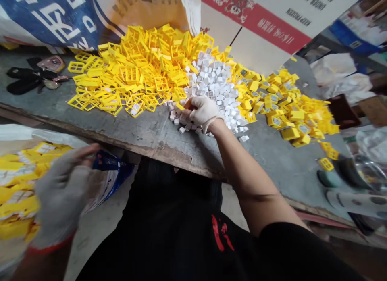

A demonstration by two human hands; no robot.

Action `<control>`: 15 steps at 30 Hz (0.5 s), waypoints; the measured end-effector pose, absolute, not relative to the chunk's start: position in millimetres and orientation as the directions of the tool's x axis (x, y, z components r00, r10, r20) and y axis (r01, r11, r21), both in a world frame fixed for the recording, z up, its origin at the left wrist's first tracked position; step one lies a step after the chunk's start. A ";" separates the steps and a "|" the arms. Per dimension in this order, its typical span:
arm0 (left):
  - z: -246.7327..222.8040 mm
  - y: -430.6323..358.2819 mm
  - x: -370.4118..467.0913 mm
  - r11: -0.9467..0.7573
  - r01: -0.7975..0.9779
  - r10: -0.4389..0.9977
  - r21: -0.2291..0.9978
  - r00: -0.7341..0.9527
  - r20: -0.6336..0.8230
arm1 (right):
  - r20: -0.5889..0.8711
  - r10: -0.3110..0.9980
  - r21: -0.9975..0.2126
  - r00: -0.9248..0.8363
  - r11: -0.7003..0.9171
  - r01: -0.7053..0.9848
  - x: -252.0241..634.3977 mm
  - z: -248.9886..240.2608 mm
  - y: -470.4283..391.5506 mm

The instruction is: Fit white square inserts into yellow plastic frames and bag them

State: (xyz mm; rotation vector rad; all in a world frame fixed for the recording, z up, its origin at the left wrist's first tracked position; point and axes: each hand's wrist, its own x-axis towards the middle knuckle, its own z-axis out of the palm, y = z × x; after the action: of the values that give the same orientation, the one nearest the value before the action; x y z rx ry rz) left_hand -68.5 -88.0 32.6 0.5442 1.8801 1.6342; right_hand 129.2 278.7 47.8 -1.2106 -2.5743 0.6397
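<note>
My right hand [203, 112], in a white glove with bare fingertips, is low over the near-left edge of a pile of small white plastic cubes [222, 85]. Its fingers are curled together at the cubes; a bit of yellow shows by the fingertips, and what they pinch is unclear. Left of it, a large heap of yellow plastic window-like frames [142, 67] lies on the grey table [145, 132]. My left hand [65, 188], gloved and blurred, hovers beside an open bag of yellow and white pieces [18, 184]. Its fingers stretch out, with nothing visible in them.
Yellow pieces with pale inserts [290, 107] lie heaped at the right. A printed white carton [256, 31] and a blue-and-white sack [54, 19] stand behind. Keys [36, 75] lie at the left; a metal bowl [370, 172] sits far right. The table's worn front edge faces me.
</note>
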 end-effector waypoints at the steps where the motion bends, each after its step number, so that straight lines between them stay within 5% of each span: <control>1: 35.0 -63.1 -50.2 0.178 -0.068 0.649 0.982 -0.742 -0.169 | 0.001 0.772 -0.505 -0.635 0.549 0.666 139.6 48.6 275.5; 6: 27.1 35.3 28.0 0.223 -0.653 0.854 0.724 -0.227 -0.468 | 0.131 0.678 -0.560 -0.723 0.653 0.511 207.6 42.9 235.3; 10: 16.4 68.5 67.1 0.334 -0.736 0.882 0.589 0.023 -0.471 | 0.257 0.560 -0.411 -0.788 0.801 0.435 259.5 29.0 188.1; 15: 15.2 73.2 101.0 0.342 -0.727 0.907 0.596 0.090 -0.411 | 0.344 0.531 -0.365 -0.774 0.836 0.410 300.6 17.5 150.6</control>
State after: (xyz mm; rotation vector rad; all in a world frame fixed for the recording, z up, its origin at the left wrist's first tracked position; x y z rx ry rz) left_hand 101.0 73.2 15.2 0.2652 0.8256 1.2354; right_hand 300.6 150.6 17.5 -0.6974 -2.5755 0.3760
